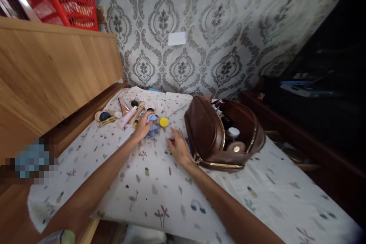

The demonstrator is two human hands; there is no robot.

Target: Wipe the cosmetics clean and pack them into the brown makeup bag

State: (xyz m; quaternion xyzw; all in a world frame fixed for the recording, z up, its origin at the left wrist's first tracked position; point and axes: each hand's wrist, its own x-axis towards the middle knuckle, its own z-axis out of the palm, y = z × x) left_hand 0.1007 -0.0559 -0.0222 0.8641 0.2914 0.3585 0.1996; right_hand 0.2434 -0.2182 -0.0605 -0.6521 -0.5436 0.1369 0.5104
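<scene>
My left hand [143, 125] is closed around a crumpled blue cloth [153, 132], part of which hangs below the fingers onto the sheet. Right beside the cloth is a small container with a round yellow lid [164, 122]. My right hand [178, 146] is just to the right of the lid and apart from it, fingers loosely bent and spread with nothing visible in them. A brown leather cosmetic bag [206, 126] stands unzipped to the right of that hand. Inside it are a white-capped jar [233, 133] and dark items.
Left of my left hand lie several cosmetics, among them a pink tube [127, 117], a gold tube [108, 121] and a round dark-blue item [104, 116]. The patterned sheet [154, 188] covers the surface. A wooden cabinet [57, 72] with a red basket [68, 4] borders the left.
</scene>
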